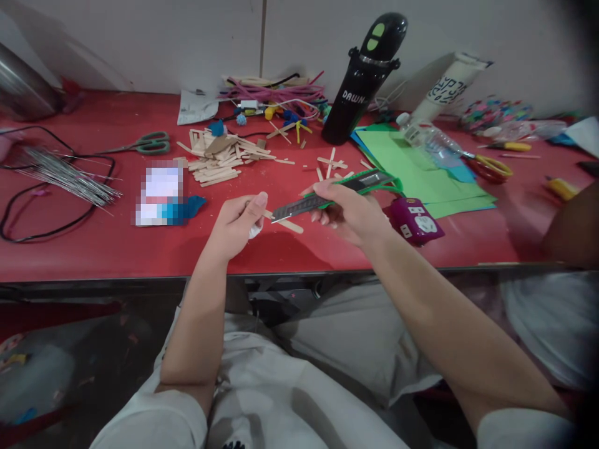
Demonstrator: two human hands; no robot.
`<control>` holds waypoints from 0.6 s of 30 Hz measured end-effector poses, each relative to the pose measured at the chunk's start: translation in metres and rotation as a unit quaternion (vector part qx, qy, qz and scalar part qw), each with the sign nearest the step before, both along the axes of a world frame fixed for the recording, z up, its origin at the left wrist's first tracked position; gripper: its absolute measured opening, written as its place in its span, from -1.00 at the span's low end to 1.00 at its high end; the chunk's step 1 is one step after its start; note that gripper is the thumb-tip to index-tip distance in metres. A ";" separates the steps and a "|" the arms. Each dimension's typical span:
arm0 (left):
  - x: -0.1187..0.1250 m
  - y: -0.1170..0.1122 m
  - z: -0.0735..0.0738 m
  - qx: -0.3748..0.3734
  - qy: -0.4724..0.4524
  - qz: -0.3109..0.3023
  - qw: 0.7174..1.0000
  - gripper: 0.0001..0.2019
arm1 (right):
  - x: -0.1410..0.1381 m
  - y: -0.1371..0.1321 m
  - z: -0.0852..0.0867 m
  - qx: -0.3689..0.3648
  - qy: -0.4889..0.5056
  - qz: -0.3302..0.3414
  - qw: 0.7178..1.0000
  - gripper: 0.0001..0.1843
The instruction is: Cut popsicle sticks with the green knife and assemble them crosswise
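My left hand (238, 221) is closed in a pinch on a wooden craft stick (292, 227), which points to the right, low over the red table. Something small and white (255, 231) shows below its fingers; I cannot make out what it is. In my right hand (349, 209) is a green and black utility knife (369, 181), its long blade (297, 208) slid out toward my left hand. The blade's tip overlaps the stick near my left thumb; whether they touch I cannot tell. Behind lies a pile of craft sticks (219, 159).
Beyond my right hand are green paper sheets (421, 168), a purple box (416, 221) and yellow-handled scissors (489, 167). A black bottle (358, 87) stands at the back. Green-handled scissors (152, 143) and thin metal wires (72, 176) lie left. Another person's arm (573, 227) is at the right.
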State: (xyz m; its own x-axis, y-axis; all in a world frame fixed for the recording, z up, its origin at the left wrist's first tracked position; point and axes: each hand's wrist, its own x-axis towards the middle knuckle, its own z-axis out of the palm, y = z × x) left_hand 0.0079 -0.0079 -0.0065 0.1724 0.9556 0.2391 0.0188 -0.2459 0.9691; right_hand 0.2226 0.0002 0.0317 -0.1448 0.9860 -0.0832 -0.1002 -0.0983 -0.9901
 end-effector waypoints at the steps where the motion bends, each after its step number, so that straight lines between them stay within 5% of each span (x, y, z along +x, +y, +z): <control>1: 0.000 0.000 0.000 -0.001 -0.004 0.000 1.000 -0.44 | 0.000 0.000 0.000 0.000 0.001 0.006 1.000 -0.74; 6: 0.002 0.000 0.002 -0.006 -0.019 0.001 1.000 -0.44 | 0.000 -0.003 0.005 0.036 -0.009 0.027 0.999 -0.72; 18: 0.003 0.001 -0.001 -0.033 -0.021 0.027 0.999 -0.45 | 0.000 0.001 0.005 0.016 0.025 -0.051 0.998 -0.77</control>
